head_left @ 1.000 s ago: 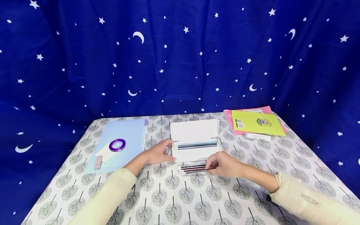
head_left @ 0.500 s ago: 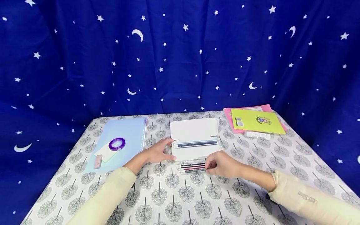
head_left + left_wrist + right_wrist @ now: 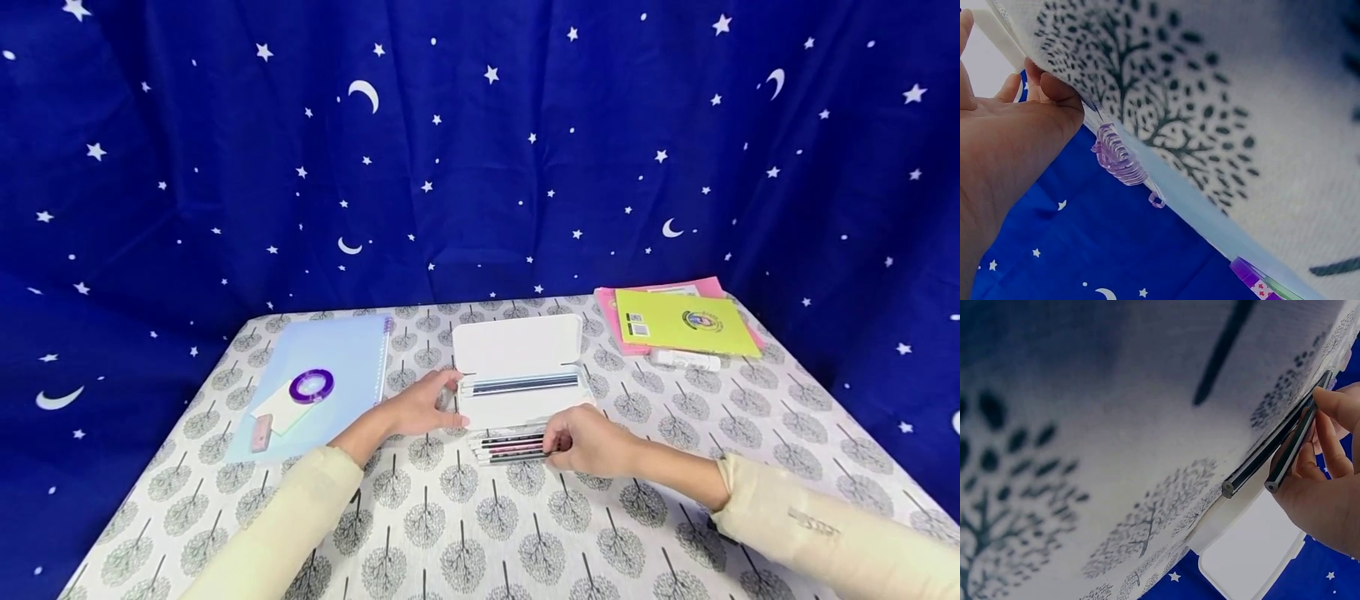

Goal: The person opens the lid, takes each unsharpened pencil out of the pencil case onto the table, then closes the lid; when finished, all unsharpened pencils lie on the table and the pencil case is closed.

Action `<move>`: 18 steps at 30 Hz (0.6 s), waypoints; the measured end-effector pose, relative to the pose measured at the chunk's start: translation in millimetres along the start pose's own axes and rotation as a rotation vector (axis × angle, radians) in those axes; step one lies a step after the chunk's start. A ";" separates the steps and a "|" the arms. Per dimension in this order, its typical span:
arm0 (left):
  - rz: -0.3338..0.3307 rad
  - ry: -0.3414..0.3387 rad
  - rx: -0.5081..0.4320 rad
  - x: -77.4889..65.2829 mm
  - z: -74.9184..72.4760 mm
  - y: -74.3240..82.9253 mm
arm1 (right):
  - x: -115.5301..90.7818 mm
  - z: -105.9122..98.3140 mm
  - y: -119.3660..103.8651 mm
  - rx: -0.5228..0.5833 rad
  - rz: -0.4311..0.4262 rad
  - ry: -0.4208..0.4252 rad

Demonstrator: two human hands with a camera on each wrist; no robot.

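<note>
An open white pencil case lies mid-table with its lid folded back and a few pencils inside. My left hand clasps the case's left end between thumb and fingers; in the left wrist view the left hand fills the left side. Several loose pencils lie side by side just in front of the case. My right hand rests on their right ends. In the right wrist view my right hand pinches one dark pencil, with a second pencil beside it.
A pale blue spiral notebook at the left carries a purple tape roll, a white pad and a pink eraser. Yellow and pink booklets and a white glue stick sit at the back right. Blue starry cloth hangs behind.
My right hand has slid a little to the left along the loose pencils. The left hand has stayed on the case.
</note>
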State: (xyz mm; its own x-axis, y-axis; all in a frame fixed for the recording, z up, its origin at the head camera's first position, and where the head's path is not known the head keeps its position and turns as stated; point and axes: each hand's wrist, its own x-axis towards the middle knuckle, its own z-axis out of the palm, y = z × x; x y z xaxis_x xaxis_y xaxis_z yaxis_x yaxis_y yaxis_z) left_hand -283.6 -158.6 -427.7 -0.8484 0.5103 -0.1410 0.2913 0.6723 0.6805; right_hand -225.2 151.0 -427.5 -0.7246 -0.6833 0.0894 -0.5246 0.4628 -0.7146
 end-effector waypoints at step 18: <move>0.003 0.013 0.016 -1.2 0.7 1.8 | 1.4 0.9 -2.3 -0.064 0.018 0.014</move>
State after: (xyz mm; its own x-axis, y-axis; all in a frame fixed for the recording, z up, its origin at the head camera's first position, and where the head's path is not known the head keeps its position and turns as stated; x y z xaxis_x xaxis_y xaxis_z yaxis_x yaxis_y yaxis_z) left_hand -281.7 -157.7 -426.8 -0.8530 0.5055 -0.1301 0.3008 0.6797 0.6690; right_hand -224.6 148.4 -426.4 -0.7403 -0.6666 0.0871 -0.5384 0.5104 -0.6706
